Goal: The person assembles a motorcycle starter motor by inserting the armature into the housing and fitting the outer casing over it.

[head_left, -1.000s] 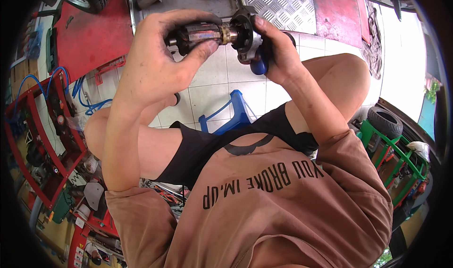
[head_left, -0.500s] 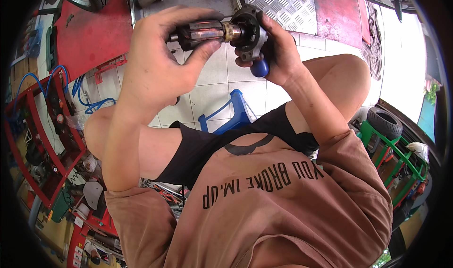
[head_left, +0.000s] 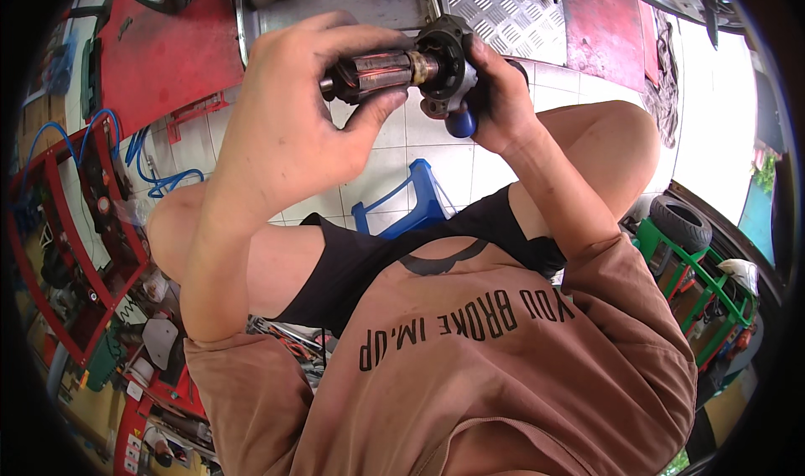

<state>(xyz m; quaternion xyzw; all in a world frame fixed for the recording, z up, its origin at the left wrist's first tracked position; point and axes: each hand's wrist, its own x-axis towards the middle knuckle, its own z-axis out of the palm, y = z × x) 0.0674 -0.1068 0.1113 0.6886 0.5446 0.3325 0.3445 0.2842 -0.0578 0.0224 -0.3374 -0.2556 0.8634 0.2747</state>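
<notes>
My left hand [head_left: 293, 111] is closed around a motor armature [head_left: 381, 73], thumb below and fingers above, with its short shaft end pointing left. Copper windings show along its dark core. The commutator end sits at the opening of a dark round motor end housing [head_left: 444, 61]; how deep the shaft goes inside is hidden. My right hand [head_left: 503, 98] grips this housing from the right, thumb on its upper rim. Beneath the housing, a rounded blue end [head_left: 460, 124] sticks out by my right palm, perhaps a tool handle; the rest of it is hidden.
Beyond my hands lie a metal tray [head_left: 335, 2] with loose parts, a patterned metal plate [head_left: 503, 15] and a red platform [head_left: 168, 65]. A blue plastic stool [head_left: 419, 199] stands between my legs. A red rack [head_left: 75, 266] is at left, a green rack [head_left: 696, 275] with a tyre at right.
My left hand and the armature have shifted a little right and down, the commutator slightly closer into the housing. The housing has dropped slightly with my right hand still on it.
</notes>
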